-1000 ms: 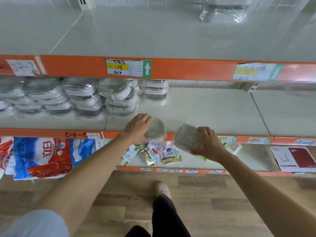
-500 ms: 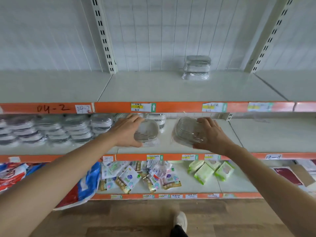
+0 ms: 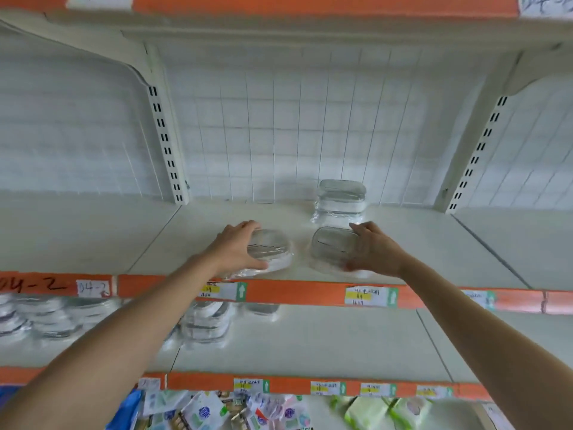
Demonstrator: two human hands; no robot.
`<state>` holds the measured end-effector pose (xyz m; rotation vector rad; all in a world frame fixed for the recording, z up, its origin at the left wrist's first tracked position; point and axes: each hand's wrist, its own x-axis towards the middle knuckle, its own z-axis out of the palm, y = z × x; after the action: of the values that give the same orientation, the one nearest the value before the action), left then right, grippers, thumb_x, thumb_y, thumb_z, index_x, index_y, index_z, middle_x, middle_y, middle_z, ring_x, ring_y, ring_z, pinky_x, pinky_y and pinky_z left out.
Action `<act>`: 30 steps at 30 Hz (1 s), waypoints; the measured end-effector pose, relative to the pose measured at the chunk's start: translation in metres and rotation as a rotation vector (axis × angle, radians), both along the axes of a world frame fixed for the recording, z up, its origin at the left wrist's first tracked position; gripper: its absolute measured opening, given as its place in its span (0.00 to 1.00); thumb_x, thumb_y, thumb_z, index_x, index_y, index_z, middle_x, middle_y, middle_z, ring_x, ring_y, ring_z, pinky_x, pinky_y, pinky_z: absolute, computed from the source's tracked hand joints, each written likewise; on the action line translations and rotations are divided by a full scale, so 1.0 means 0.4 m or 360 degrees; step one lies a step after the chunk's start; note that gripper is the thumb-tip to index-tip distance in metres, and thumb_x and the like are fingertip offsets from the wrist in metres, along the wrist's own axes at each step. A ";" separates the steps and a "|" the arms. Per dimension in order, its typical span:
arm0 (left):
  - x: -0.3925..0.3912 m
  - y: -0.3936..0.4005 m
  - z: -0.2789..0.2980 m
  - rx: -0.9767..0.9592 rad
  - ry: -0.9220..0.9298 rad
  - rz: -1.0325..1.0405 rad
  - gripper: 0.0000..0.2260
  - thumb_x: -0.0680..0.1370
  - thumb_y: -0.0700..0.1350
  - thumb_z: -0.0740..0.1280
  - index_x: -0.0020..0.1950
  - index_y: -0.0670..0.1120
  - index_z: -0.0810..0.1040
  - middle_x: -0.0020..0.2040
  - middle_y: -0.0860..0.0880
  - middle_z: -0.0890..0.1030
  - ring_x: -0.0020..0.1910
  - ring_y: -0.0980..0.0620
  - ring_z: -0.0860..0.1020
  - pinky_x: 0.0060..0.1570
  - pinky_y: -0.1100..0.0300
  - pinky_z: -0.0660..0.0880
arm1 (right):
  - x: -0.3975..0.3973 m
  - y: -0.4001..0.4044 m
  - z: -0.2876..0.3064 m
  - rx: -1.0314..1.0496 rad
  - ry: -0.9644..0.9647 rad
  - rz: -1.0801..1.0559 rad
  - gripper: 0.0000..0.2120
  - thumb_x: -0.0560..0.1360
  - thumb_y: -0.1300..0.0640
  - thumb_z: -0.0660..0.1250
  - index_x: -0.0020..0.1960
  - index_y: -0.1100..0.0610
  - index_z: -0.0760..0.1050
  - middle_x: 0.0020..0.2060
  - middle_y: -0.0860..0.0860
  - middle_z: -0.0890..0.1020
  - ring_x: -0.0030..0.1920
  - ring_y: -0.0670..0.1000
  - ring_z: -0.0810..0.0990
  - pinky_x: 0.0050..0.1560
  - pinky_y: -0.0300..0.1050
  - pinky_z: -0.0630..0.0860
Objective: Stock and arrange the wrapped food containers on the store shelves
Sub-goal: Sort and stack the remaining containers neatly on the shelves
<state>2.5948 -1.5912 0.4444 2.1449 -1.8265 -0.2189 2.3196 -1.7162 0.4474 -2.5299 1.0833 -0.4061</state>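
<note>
Two wrapped containers reach the shelf [image 3: 192,240] front — left hand [image 3: 237,247] gripping a round tub [image 3: 270,253], right hand [image 3: 373,250] a square tub [image 3: 333,248] — one stack [image 3: 340,202] behind; most shelf space awaits stock.

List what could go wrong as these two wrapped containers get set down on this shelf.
1. The left hand holds the round container close to the shelf's orange front edge; released there, it might slide off.
2. The right hand holds the rectangular container just in front of the wrapped stack; pushing it back could knock the stack.
</note>
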 end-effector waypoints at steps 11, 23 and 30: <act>0.073 -0.071 -0.072 0.0074 0.0212 -0.0080 0.40 0.67 0.56 0.76 0.73 0.51 0.60 0.75 0.51 0.54 0.75 0.52 0.48 0.71 0.56 0.49 | 0.055 -0.132 -0.070 0.0308 0.0103 0.0270 0.53 0.64 0.44 0.76 0.77 0.56 0.47 0.69 0.49 0.56 0.71 0.50 0.53 0.73 0.48 0.56; 0.164 -0.200 0.070 -0.0212 0.0287 0.0035 0.28 0.64 0.55 0.78 0.59 0.55 0.69 0.58 0.53 0.67 0.60 0.52 0.68 0.57 0.58 0.66 | 0.075 -0.250 0.148 -0.0172 -0.0333 0.0156 0.44 0.63 0.48 0.78 0.72 0.56 0.61 0.64 0.49 0.65 0.65 0.51 0.62 0.65 0.43 0.62; 0.078 -0.320 0.199 -0.0571 0.0596 -0.0058 0.28 0.66 0.51 0.78 0.62 0.51 0.71 0.60 0.54 0.68 0.59 0.58 0.69 0.48 0.66 0.71 | 0.110 -0.390 0.151 0.0016 -0.0130 -0.0150 0.42 0.66 0.47 0.76 0.74 0.52 0.61 0.68 0.50 0.59 0.69 0.56 0.57 0.71 0.50 0.58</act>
<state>2.6258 -1.7192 0.5239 1.6955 -1.5544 -0.2589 2.3635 -1.8721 0.5078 -2.4375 1.1738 -0.5232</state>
